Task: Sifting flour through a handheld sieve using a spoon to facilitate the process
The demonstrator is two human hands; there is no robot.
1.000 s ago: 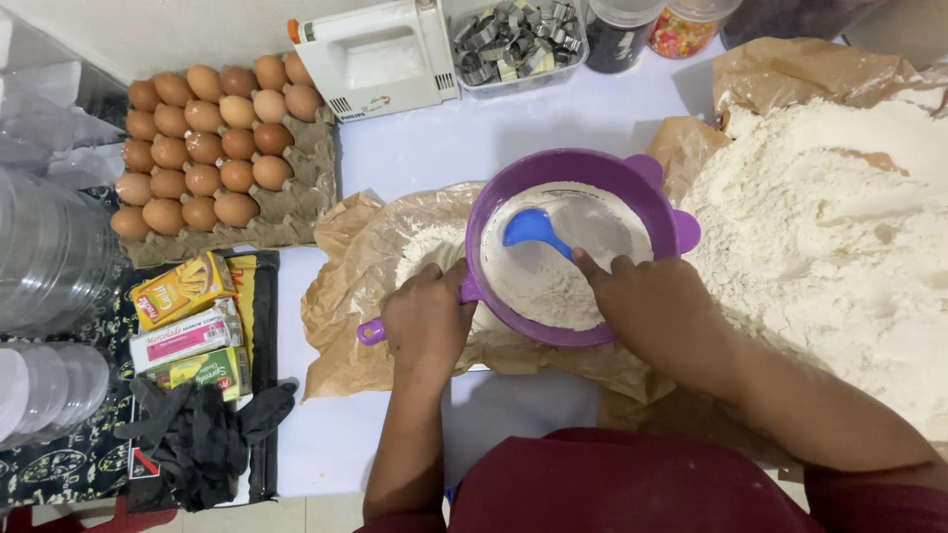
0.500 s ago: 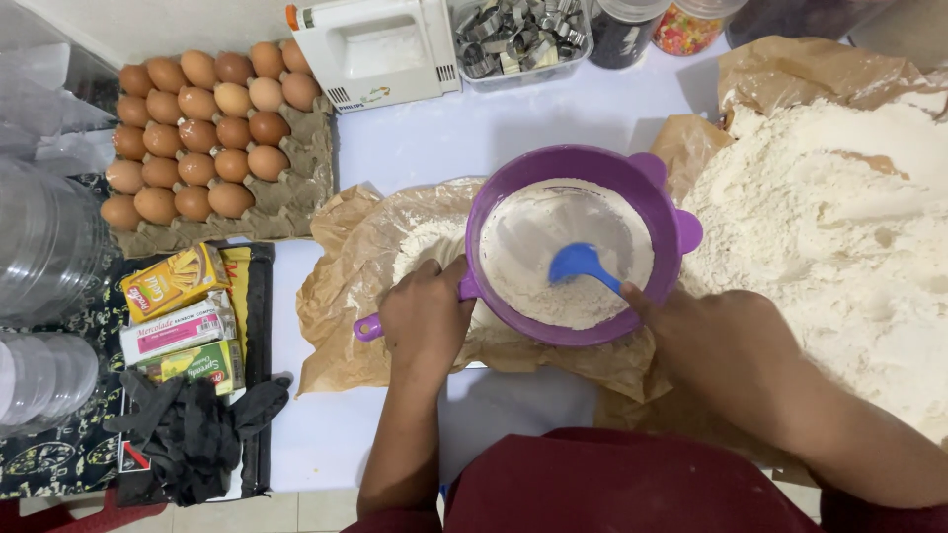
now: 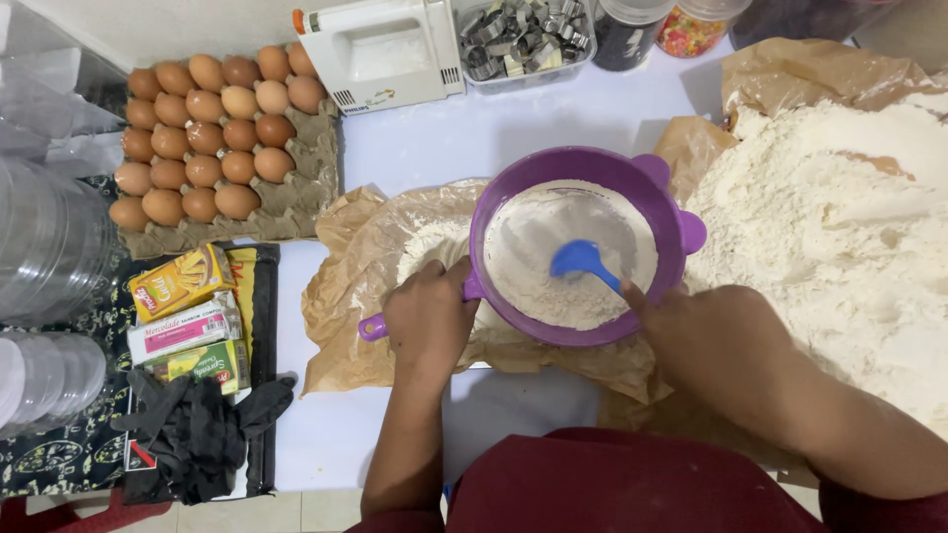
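Note:
My left hand (image 3: 428, 318) grips the handle of a purple sieve (image 3: 578, 163) and holds it over brown paper (image 3: 346, 286) that carries a small heap of sifted flour (image 3: 427, 242). The sieve's mesh is covered in white flour. My right hand (image 3: 706, 341) holds a blue spoon (image 3: 581, 261) whose bowl rests in the flour inside the sieve, a little right of centre. A large mound of flour (image 3: 839, 237) lies on brown paper just right of the sieve.
A tray of brown eggs (image 3: 212, 133) sits at the far left, a white hand mixer (image 3: 380, 49) behind, a tub of metal cutters (image 3: 523, 39) and jars (image 3: 657, 25) at the back. Small boxes (image 3: 183, 316), black gloves (image 3: 197, 429) and clear plastic containers (image 3: 44, 257) are at left.
The blue spoon has moved across the sieve from the left side to the right and back toward centre, stirring the flour. My left hand keeps its hold on the handle.

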